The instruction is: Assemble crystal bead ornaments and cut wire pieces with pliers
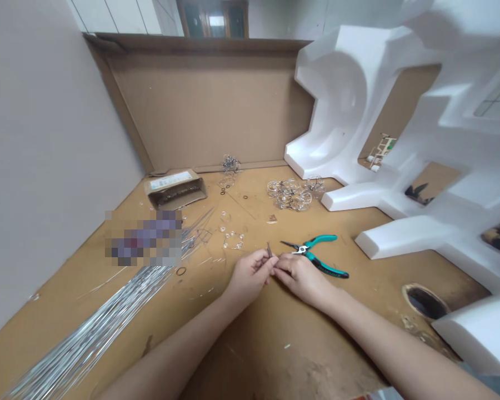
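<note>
My left hand (250, 273) and my right hand (300, 278) meet over the middle of the wooden table (283, 344), fingertips pinched together. Between them is a small dark wire piece (269, 250) that sticks up from the left hand's fingers. The right hand's fingertips press against the same spot; what they grip is too small to name. Teal-handled pliers (316, 254) lie on the table just behind the right hand, untouched.
A bundle of long silver wires (104, 328) runs along the left. A small cardboard box (175, 189), loose clear beads (232, 239) and finished wire-and-bead rings (294, 193) sit further back. White foam blocks (400, 139) line the right; a hole (425, 301) is in the tabletop.
</note>
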Tool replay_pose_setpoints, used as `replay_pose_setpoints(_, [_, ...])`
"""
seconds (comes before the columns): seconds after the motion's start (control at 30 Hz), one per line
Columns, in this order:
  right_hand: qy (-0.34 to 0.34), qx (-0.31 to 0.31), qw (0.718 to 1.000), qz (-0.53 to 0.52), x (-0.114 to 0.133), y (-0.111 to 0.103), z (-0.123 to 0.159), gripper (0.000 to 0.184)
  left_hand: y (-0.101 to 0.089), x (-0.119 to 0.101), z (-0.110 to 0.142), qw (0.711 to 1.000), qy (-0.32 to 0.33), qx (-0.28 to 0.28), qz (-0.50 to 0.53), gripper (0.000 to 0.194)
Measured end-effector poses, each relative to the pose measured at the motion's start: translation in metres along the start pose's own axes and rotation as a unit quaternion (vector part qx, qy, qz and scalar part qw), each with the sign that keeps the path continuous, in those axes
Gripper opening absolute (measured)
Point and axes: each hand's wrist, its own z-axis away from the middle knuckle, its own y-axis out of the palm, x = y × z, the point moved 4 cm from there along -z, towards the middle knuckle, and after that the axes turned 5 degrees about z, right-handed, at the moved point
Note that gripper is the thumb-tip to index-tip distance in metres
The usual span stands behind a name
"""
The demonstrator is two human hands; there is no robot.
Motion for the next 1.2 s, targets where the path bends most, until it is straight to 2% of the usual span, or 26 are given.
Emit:
replay_pose_setpoints(0.07, [0.000, 0.004, 0.999, -0.043, 0.002, -0.001, 0.000, 0.031, -0.001, 0.000, 0.000, 1.000, 0.010, -0.006, -0.014, 0.027])
replay_pose_setpoints(0.17, [0.032, 0.050, 0.984, -0.166, 0.000, 0.000, 0.000, 0.032, -0.003, 0.001, -0.002, 0.998, -0.042, 0.025, 0.046, 0.027])
replay_pose_setpoints(0.27, [0.088, 0.138, 0.934, -0.317, -0.003, 0.006, 0.001, 0.033, -0.002, 0.001, -0.005, 0.983, -0.093, 0.087, 0.134, 0.025])
replay_pose_setpoints(0.33, [0.114, 0.165, 0.908, -0.367, -0.006, 0.008, 0.002, 0.034, -0.002, -0.002, -0.006, 0.979, -0.098, 0.103, 0.148, 0.024])
replay_pose_setpoints(0.4, [0.116, 0.140, 0.916, -0.359, -0.008, 0.007, 0.001, 0.032, -0.003, -0.006, -0.006, 0.983, -0.090, 0.099, 0.125, 0.025])
replay_pose_setpoints(0.5, [0.076, 0.032, 0.958, -0.274, -0.009, -0.001, -0.001, 0.023, -0.005, -0.014, -0.003, 0.995, -0.047, 0.077, 0.052, 0.026])
replay_pose_setpoints(0.57, [0.052, -0.021, 0.975, -0.216, -0.010, -0.004, -0.002, 0.016, -0.005, -0.017, 0.000, 0.998, 0.005, 0.063, -0.024, 0.025])
replay_pose_setpoints(0.67, [0.045, -0.016, 0.984, -0.173, -0.012, -0.002, -0.003, 0.015, -0.002, -0.011, 0.001, 0.994, 0.038, 0.059, -0.086, 0.025])
replay_pose_setpoints(0.8, [0.035, 0.001, 0.990, -0.136, -0.012, 0.002, -0.003, 0.021, 0.001, 0.006, -0.002, 0.998, -0.024, 0.053, -0.006, 0.028])
replay_pose_setpoints(0.87, [0.019, 0.001, 0.991, -0.132, -0.007, 0.000, -0.003, 0.025, 0.001, 0.007, -0.004, 0.998, -0.037, 0.042, 0.008, 0.029])
replay_pose_setpoints(0.97, [0.012, 0.009, 0.984, -0.179, -0.001, -0.003, -0.003, 0.027, -0.004, -0.004, -0.003, 0.999, 0.013, 0.010, -0.036, 0.029])
replay_pose_setpoints(1.07, [0.063, 0.048, 0.954, -0.290, -0.001, 0.000, -0.002, 0.029, -0.007, -0.021, -0.001, 0.994, 0.094, -0.005, -0.055, 0.022])
replay_pose_setpoints(1.13, [0.105, 0.080, 0.923, -0.360, -0.005, 0.004, -0.001, 0.031, -0.005, -0.024, 0.001, 0.996, 0.080, 0.024, -0.011, 0.023])
replay_pose_setpoints(1.2, [0.133, 0.093, 0.903, -0.398, -0.009, 0.009, 0.000, 0.031, 0.001, -0.020, 0.001, 0.996, 0.020, 0.068, 0.055, 0.027])
